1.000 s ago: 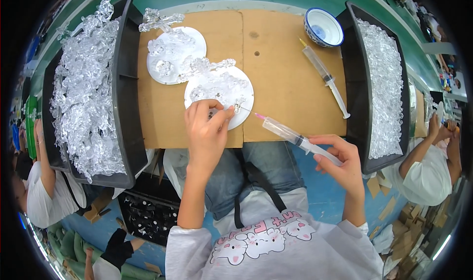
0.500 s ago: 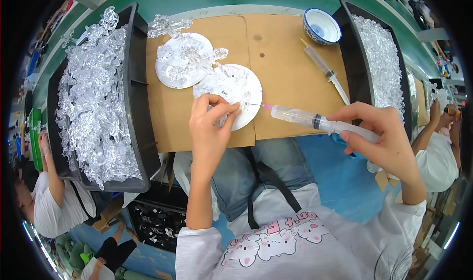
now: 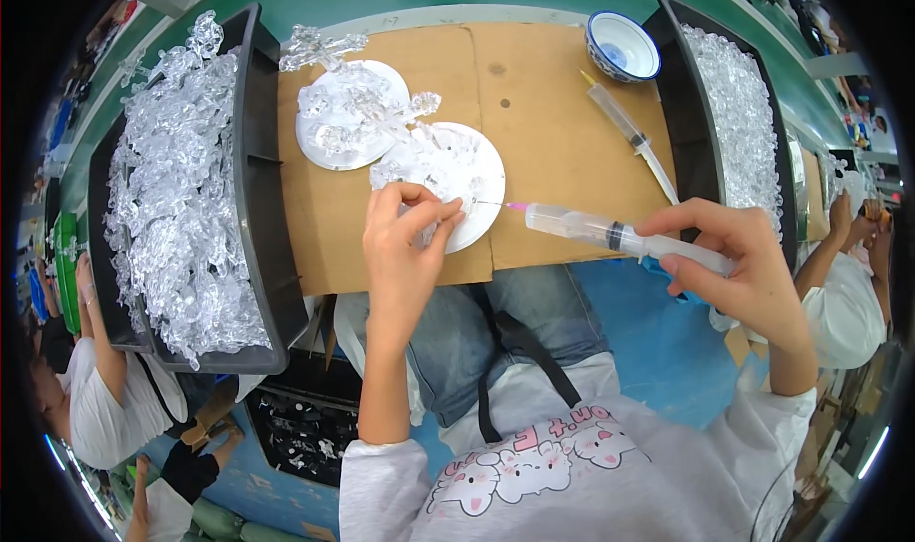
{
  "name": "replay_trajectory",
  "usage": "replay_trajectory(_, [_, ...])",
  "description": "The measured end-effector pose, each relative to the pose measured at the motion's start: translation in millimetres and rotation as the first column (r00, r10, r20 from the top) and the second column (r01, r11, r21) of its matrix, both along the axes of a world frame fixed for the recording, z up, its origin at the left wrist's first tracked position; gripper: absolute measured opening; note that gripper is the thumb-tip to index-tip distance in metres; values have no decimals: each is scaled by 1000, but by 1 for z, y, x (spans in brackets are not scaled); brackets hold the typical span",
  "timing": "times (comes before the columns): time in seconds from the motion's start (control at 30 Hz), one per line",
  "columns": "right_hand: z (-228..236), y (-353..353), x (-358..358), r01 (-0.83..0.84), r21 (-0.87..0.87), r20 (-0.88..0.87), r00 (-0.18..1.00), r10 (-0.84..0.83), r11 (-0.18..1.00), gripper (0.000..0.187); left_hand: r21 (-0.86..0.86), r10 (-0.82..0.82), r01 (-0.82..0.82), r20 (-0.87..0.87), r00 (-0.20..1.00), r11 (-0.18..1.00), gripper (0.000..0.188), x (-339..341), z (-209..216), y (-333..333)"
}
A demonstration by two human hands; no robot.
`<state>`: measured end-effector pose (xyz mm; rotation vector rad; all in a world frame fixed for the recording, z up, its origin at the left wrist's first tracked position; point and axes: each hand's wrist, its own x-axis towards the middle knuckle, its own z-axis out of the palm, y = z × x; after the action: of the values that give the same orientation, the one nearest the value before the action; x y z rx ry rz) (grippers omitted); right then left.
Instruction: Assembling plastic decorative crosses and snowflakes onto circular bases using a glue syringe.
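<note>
My right hand (image 3: 729,265) grips a clear syringe (image 3: 581,225) by its plunger end. Its thin needle, with a pink hub, points left at my left hand (image 3: 405,227). The fingers of that hand pinch a small clear plastic piece (image 3: 428,235), mostly hidden behind them, over the near edge of a white round plate (image 3: 489,175). The needle tip reaches close to the pinched fingertips; whether it touches the piece I cannot tell. More clear plastic pieces (image 3: 434,161) lie on this plate. A second white plate (image 3: 319,146), farther left, carries similar clear pieces.
A black bin (image 3: 257,175) heaped with clear plastic parts stands at the left. Another black bin (image 3: 681,89) of clear pieces is at the right. A blue-and-white bowl (image 3: 624,46) and a second syringe (image 3: 615,113) with a yellow hub rest on the cardboard (image 3: 543,113). Other people sit on both sides.
Both hands, the syringe and the pinched piece hold almost the same place. The whole view has shifted very slightly.
</note>
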<state>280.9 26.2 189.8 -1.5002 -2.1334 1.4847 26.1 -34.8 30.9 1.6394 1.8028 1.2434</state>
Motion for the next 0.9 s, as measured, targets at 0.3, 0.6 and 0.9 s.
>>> replay_trajectory(0.3, [-84,-57,51,356,-276,-247,871,-424,893,27,35,-14,22,-211,977,999,17,9,-27,-13])
replay_trajectory(0.6, [-142,-71,62,451,-369,-465,668,-582,813,25,45,53,-37,-439,897,998,38,15,13,-31])
replay_trajectory(0.9, [-141,-44,51,328,-231,-454,796,-399,916,27,222,206,-124,-398,894,967,38,32,28,3])
